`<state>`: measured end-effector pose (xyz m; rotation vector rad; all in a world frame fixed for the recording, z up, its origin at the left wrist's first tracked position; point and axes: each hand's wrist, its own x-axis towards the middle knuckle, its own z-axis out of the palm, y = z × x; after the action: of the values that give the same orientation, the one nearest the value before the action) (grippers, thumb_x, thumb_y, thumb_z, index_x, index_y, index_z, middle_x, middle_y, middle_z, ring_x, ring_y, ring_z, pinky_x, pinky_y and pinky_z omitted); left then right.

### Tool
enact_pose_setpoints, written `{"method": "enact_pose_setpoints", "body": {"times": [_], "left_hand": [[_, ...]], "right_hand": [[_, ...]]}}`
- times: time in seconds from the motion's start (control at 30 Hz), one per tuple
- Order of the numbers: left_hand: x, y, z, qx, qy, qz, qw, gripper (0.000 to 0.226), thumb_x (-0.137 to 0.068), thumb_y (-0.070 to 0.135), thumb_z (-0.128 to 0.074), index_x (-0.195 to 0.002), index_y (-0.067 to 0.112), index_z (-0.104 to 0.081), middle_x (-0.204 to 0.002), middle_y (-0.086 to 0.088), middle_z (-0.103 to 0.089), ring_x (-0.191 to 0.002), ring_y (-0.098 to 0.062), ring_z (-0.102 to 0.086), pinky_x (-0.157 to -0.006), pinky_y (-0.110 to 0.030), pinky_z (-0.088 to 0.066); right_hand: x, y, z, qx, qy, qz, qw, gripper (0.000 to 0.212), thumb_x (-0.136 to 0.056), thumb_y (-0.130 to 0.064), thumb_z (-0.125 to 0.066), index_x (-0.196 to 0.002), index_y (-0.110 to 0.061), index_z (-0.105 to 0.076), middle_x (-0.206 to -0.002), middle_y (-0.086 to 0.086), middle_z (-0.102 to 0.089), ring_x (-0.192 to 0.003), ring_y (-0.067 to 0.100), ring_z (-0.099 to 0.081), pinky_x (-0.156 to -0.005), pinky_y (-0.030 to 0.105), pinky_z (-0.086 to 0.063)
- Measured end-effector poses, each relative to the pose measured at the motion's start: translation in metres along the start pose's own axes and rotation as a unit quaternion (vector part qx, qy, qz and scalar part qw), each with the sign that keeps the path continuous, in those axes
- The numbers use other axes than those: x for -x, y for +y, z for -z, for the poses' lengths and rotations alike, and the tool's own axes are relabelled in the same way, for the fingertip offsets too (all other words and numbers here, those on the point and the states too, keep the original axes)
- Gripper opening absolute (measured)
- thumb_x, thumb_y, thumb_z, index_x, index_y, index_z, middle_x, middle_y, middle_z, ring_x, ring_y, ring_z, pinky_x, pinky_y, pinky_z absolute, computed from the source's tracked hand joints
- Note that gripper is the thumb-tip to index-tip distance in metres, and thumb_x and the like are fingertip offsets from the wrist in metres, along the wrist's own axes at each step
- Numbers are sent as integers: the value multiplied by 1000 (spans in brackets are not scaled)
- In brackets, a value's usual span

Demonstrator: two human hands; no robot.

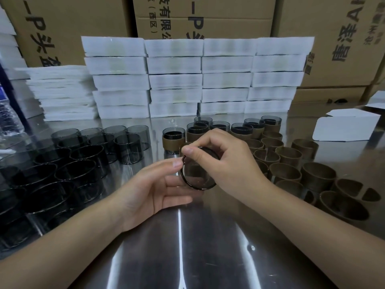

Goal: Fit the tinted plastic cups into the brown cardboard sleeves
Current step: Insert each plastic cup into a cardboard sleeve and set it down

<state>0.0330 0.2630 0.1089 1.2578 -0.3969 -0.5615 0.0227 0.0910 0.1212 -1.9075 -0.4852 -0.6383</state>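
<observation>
Bottle: a crinkly clear plastic bottle (pixel 10 119) sits at the far left edge, only partly in shot.
Bare cups: a big crowd of tinted cups (pixel 68 163) with no sleeves fills the left side of the shiny metal surface (pixel 208 247). They all stand upright with mouths up and are packed pretty much rim to rim.
Left hand: the left hand (pixel 154 188) is palm up in the middle. Its fingers lie fairly straight under the held cup, and the thumb tip rests on the cup's left rim. It's more of a cradle than a grab.
Held cup: one tinted cup (pixel 198 174) is up off the surface between both hands, tipped over on its side. One round end faces the camera, so the long axis runs away toward the back. Can't tell if that end is the mouth or the base. A bit of brown shows by the right thumb, but it's unclear whether that's a sleeve on this cup.
White stacks: rows of white stacks (pixel 175 80) stand behind everything, with cardboard boxes (pixel 208 15) behind those.
Right hand: the right hand (pixel 225 161) comes over the top, fingers curled round the far side and thumb on the near rim, gripping the cup.
Sleeved cups: a handful of finished ones (pixel 174 135) stand upright just behind the hands, with brown bands round their lower halves.
Empty sleeves: loose brown cardboard sleeves (pixel 316 176) are clustered to the right, standing on end with the open ends up.
White cartons: flat white card pieces (pixel 345 128) lie at the far right.
</observation>
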Motion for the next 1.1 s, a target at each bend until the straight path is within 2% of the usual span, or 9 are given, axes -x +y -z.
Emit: {"method": "enact_pose_setpoints", "body": {"times": [0.1, 0.23, 0.33, 0.43, 0.67, 0.8, 0.93, 1.0, 1.1], "left_hand": [[-1, -1, -1, 4, 18, -14, 1000, 61, -56, 29, -80, -115, 17, -69, -111, -27, -69, -94, -35, -72, -63, -27, -60], [-1, -3, 0, -2, 24, -25, 999, 74, -57, 26, -77, -128, 19, -59, -112, -24, -69, -97, -36, -71, -62, -25, -58], [-1, -3, 0, -10, 23, -38, 999, 85, -52, 18, -86, -130, 25, -55, -112, -22, -70, -96, -34, -71, -63, -24, -58], [-2, -4, 0, -23, 27, -46, 998, 75, -64, 8, -77, -131, 30, -53, -111, -20, -71, -95, -31, -72, -64, -23, -58], [-1, -3, -2, -3, 28, -57, 998, 61, -56, 16, -79, -112, 36, -70, -108, -18, -72, -92, -32, -73, -62, -22, -57], [0, -3, -1, 6, 32, -52, 998, 62, -57, 20, -79, -116, 32, -68, -108, -19, -72, -91, -34, -73, -60, -22, -58], [0, 0, -1, 23, 19, -48, 998, 52, -57, 30, -86, -107, 29, -74, -107, -22, -72, -88, -30, -74, -60, -22, -58], [-1, 1, -1, 32, 19, -46, 998, 58, -52, 38, -91, -106, 24, -75, -105, -24, -71, -85, -28, -74, -60, -23, -58], [-2, 1, 1, 49, 25, -33, 998, 45, -64, 38, -82, -104, 20, -75, -100, -24, -72, -80, -25, -74, -57, -25, -59]], "right_hand": [[-1, -1, 1, 9, 7, 10, 1000, 15, -88, -24, -68, -76, -15, -71, -81, 2, -64, -79, 10, -59, -77, 29, -47], [-2, 1, 1, 15, 14, 25, 999, 21, -94, -18, -59, -86, -4, -73, -83, 7, -65, -82, 15, -60, -79, 30, -46], [-2, 1, 2, 13, 20, 25, 999, 18, -97, -16, -54, -93, -12, -71, -89, -5, -67, -88, 5, -60, -81, 20, -47], [-2, 1, 3, -3, 18, 15, 1000, 19, -99, -15, -50, -97, -29, -63, -90, -17, -65, -90, -1, -60, -81, 16, -47], [-2, 3, 3, 7, 14, 24, 1000, 23, -101, -14, -41, -101, -31, -56, -95, -16, -63, -96, 2, -61, -86, 19, -46], [-1, 3, 3, -3, 12, 12, 1000, 26, -102, -12, -40, -100, -34, -54, -93, -14, -63, -95, 0, -60, -85, 14, -45], [0, 3, 2, -18, 8, -10, 1000, 14, -98, -33, -41, -100, -34, -54, -96, -10, -65, -93, 3, -60, -86, 24, -47], [1, 3, -1, -11, -13, -20, 1000, 22, -92, -46, -39, -104, -35, -53, -100, -11, -64, -98, 3, -59, -90, 29, -47], [3, 7, -4, 8, -39, -34, 999, 40, -85, -62, -42, -116, -39, -50, -112, -11, -60, -112, 6, -54, -99, 37, -45]]}}
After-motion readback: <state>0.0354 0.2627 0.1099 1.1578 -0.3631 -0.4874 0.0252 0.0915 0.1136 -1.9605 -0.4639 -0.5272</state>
